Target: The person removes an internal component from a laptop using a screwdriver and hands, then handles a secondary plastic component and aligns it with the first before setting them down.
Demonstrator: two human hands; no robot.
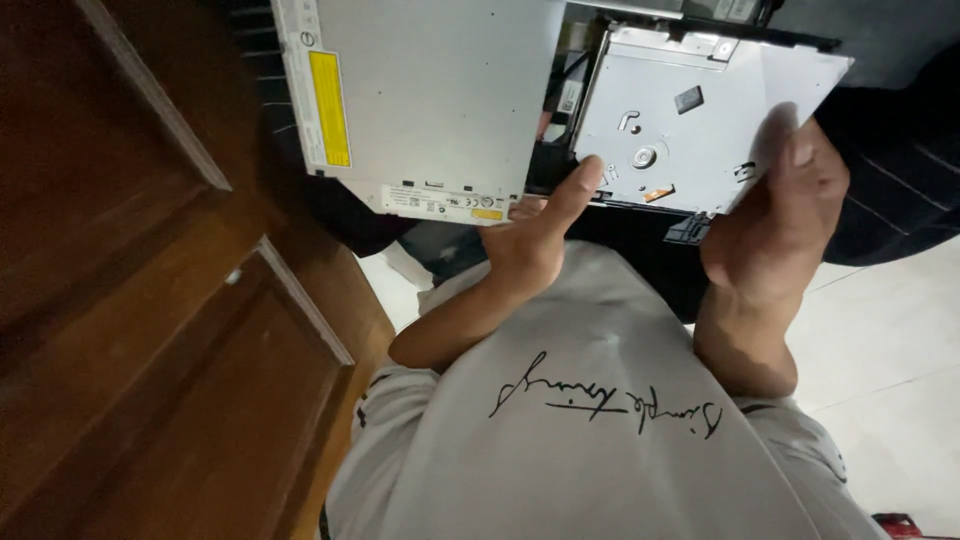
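I hold a slim silver optical drive up in front of my chest. Its metal casing point(430, 90), with a yellow label along one side, fills the upper left. The drive's tray section point(690, 130), with a round spindle hub, sticks out to the right. My left hand point(535, 240) grips the drive from below where casing and tray meet, with the thumb pressed on the tray's near edge. My right hand point(780, 220) holds the tray's right corner, the thumb lying over its top face.
A dark brown panelled wooden door point(130, 280) fills the left side. My light grey shirt point(580, 440) with black script takes up the bottom. A white tiled floor point(890, 350) lies to the right, with a dark cloth point(900, 180) above it and a small red object point(897, 524) at the bottom corner.
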